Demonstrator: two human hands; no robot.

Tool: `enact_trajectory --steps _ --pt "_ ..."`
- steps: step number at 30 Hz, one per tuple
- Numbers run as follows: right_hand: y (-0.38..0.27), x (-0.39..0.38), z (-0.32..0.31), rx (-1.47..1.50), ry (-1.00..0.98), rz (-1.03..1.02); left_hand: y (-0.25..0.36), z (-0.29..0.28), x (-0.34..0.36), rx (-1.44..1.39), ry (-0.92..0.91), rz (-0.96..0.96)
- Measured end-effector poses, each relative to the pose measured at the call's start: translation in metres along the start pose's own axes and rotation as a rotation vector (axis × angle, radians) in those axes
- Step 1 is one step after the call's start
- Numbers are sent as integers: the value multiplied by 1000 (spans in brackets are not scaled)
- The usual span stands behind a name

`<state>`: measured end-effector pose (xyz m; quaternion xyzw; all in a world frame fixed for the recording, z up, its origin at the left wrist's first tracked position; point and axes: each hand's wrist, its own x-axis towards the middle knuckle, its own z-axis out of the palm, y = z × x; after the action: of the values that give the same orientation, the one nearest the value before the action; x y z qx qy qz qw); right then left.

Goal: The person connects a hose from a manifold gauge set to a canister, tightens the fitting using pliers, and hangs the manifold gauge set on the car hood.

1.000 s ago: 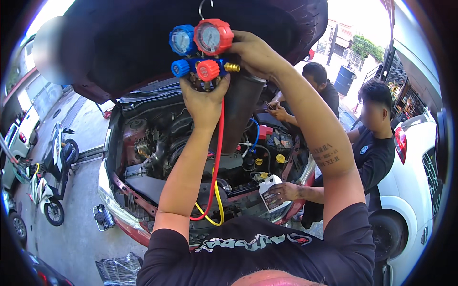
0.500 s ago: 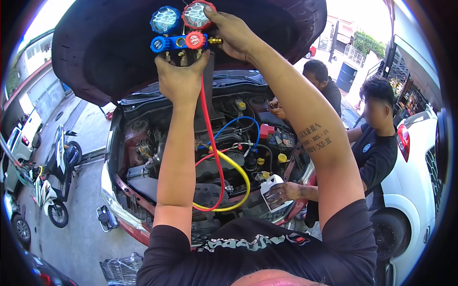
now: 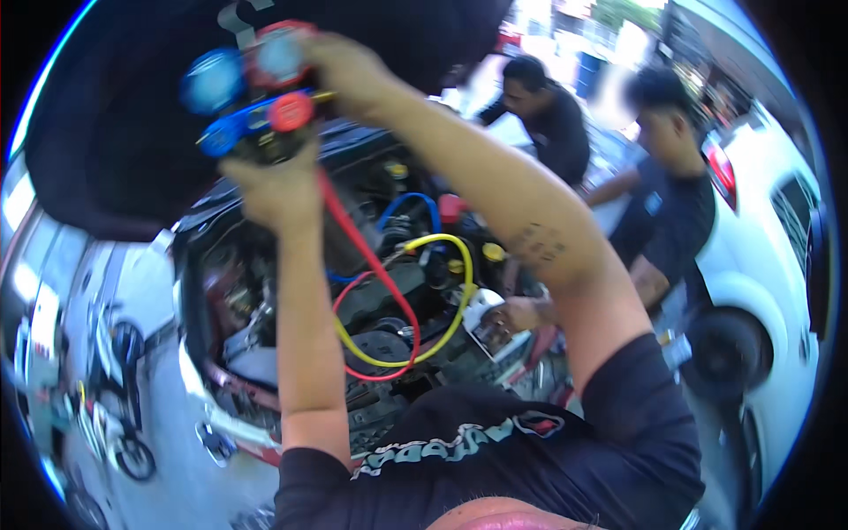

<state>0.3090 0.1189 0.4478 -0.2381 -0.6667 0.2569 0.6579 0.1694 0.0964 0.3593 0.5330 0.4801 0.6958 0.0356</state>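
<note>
Raised under the open hood is a manifold gauge set [image 3: 256, 117] with a blue gauge, a red gauge and a knob of each colour. My left hand [image 3: 276, 190] is closed on its lower side, thumb and fingers around the fittings. My right hand [image 3: 352, 78] grips the red gauge at its right side. A red hose [image 3: 362, 234] drops from the set and loops over the engine bay. With it curves a yellow hose [image 3: 465, 300]; a blue hose [image 3: 411, 196] lies farther back. Motion blurs both hands and the gauges.
A pale hook-shaped piece [image 3: 238, 25] shows above the gauges. The dark hood [image 3: 106, 132] spans the upper left. At right, a co-worker's hand [image 3: 512, 320] holds a white jug [image 3: 484, 305]; another person [image 3: 548, 110] leans in behind. A white car [image 3: 760, 238] stands right, motorcycles [image 3: 110, 433] left.
The whole view has swung, so the hood and engine sit farther left. Both my hands and the gauge set shifted left and slightly down in the picture. The person behind now leans forward.
</note>
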Motion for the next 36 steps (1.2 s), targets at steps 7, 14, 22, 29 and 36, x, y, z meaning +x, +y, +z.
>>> enact_trajectory --steps 7,14,22,29,36 --pt "-17 -19 -11 -527 33 212 -27 11 -6 -128 -65 215" --pt "-89 -120 -79 -871 -94 61 -53 21 -2 -354 -253 429" --pt "-68 -292 -146 -739 -342 432 -82 -4 -8 -253 -482 168" --pt "-49 -416 -118 12 6 908 -104 -23 -21 -498 -493 134" --pt "-11 -485 -80 96 -33 1143 -78 -44 -20 -391 -628 -55"
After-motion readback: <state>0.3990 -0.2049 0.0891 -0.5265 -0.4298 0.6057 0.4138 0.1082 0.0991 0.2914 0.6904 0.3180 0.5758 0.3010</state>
